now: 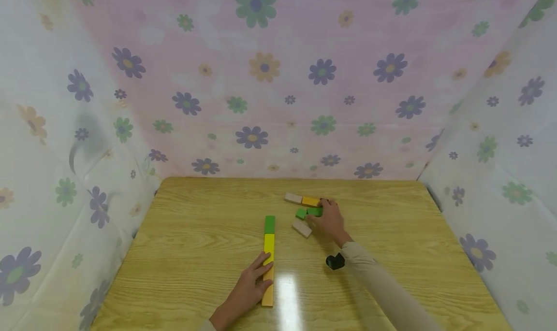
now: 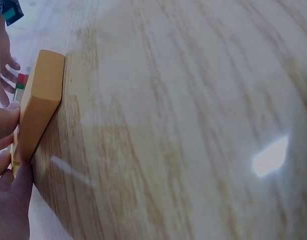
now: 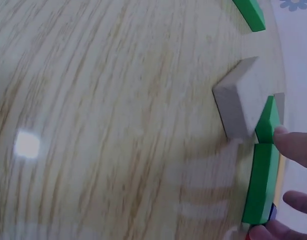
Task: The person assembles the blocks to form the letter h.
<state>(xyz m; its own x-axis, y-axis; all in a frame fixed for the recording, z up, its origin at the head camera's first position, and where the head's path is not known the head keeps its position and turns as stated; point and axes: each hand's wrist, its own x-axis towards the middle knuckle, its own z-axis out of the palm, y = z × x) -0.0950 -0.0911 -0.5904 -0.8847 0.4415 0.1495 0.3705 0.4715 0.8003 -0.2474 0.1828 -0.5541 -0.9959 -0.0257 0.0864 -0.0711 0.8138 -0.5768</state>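
Note:
A straight row of blocks lies on the table: a green block (image 1: 270,224) at the far end, a yellow block (image 1: 269,243), then an orange block (image 1: 267,298) at the near end. My left hand (image 1: 248,287) rests on the row, its fingertips on the yellow and orange blocks. Farther right, my right hand (image 1: 331,221) has thumb and fingers around a long green block (image 3: 261,185), which lies among loose blocks. A small green block (image 1: 301,213) touches that block's left end. A red bit (image 3: 247,236) shows by the right fingertips, mostly hidden.
A plain wooden block (image 1: 302,228) lies in front of the small green one. Behind are another plain block (image 1: 293,198) and an orange-yellow block (image 1: 310,201), end to end. A dark device (image 1: 335,261) is by my right wrist. Flowered cloth (image 1: 287,142) encloses the wooden table (image 1: 196,234).

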